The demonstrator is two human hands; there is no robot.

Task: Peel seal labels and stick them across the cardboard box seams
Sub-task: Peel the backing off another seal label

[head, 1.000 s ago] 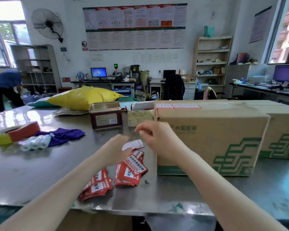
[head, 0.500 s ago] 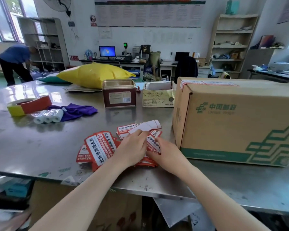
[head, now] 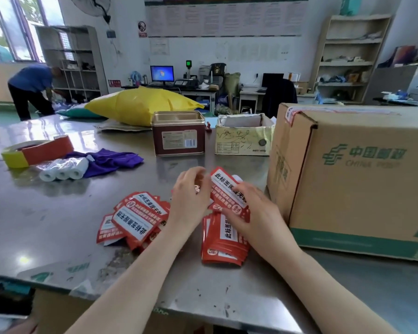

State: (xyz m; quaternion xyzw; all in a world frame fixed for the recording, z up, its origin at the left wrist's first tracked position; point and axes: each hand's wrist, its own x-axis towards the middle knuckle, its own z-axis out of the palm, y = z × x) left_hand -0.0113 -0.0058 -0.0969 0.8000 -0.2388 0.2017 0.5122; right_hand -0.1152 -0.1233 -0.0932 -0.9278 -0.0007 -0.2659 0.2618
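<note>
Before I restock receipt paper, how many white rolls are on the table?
3, side by side in one clear wrapper: left roll, middle roll, right roll, beside the purple cloth. None looks hidden.

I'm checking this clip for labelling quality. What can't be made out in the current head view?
- Cardboard box: its right part is cut off by the frame edge; the top seam is seen too flat to judge.
- Lifted seal label: whether its backing has started to peel, hidden by the left hand and right hand.
- Small print on the label piles: blurred.
- Contents of the brown tin: hidden by its wall.
</note>
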